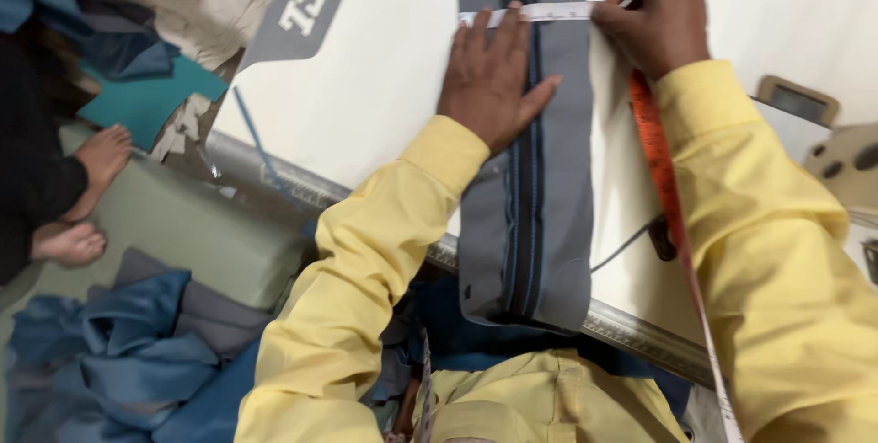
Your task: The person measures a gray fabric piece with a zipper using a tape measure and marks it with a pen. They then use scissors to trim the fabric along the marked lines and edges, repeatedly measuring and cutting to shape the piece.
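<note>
The left hand [491, 77] is lying flat, fingers spread, its grip released, and is pressing down the upper part of a grey fabric panel [558, 178]. The panel is a long rectangle of smooth woven cloth with a dark zipper strip [524, 205] edged in blue running down its middle. It is lying on the white desk [366, 86], its top end toward the far edge and its lower end hanging over the near edge, where a metal ruler strip [640, 333] is running along the rim.

The right hand [657, 18] is pinching the measuring tape [540, 12] between thumb and fingertips at the panel's right upper corner. The white section of the tape is stretching flat across the panel's width, just touching the left fingertips. The orange section [663, 178] is trailing down along the right sleeve toward the near edge.

Both arms are wearing yellow sleeves [366, 260] of a soft cotton-like cloth.

To the left, off the desk, crumpled blue fabric [119, 352] is lying in a heap beside a pale green cushion [183, 224]. Another person's bare feet [91, 187] are resting there.
</note>
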